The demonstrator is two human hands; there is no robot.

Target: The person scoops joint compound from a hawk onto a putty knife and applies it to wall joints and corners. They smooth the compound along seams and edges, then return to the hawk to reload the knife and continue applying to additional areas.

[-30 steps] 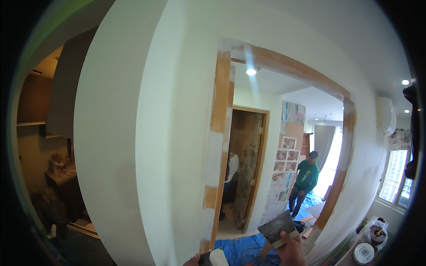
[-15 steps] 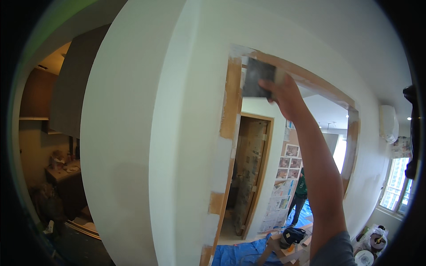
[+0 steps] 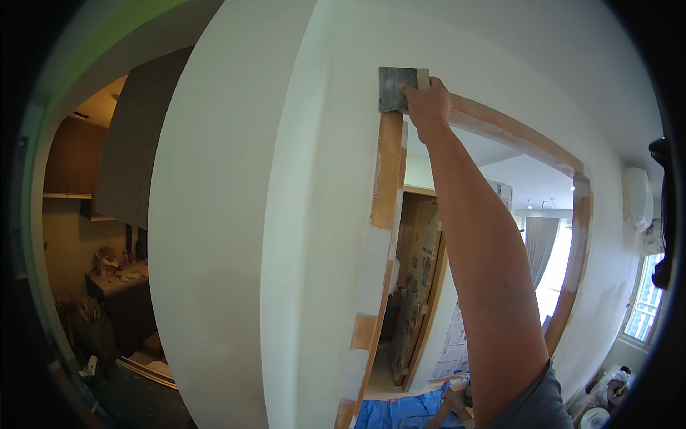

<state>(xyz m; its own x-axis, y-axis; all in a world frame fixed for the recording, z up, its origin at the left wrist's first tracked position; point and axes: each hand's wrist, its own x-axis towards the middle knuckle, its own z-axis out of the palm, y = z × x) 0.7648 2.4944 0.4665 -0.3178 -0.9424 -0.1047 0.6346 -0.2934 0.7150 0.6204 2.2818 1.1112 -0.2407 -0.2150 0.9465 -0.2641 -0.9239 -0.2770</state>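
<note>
At the upper left corner of the doorway, largest item first: white wall [image 3: 236, 236], broad and smooth, running down the left of the scene to the opening.

Wooden door frame [image 3: 389, 179] — bare brown wood with pale filler patches down the left jamb; the head piece runs off to the right and far side.

Right hand [image 3: 426, 107] — arm raised from the lower edge, fingers closed round the grip of a putty knife [image 3: 397, 87], with the hand just right of and slightly below the blade.

Putty knife — wide grey blade, lying flat against the wall where it meets the top of the jamb.

Step in hand, by judgement: spreading or smoothing filler at the frame's top corner. A next stroke would call for steady pressure and a flat blade along the seam.

Left hand: not seen.

Blue floor sheet [image 3: 400, 413] — near the foot of the opening.
</note>
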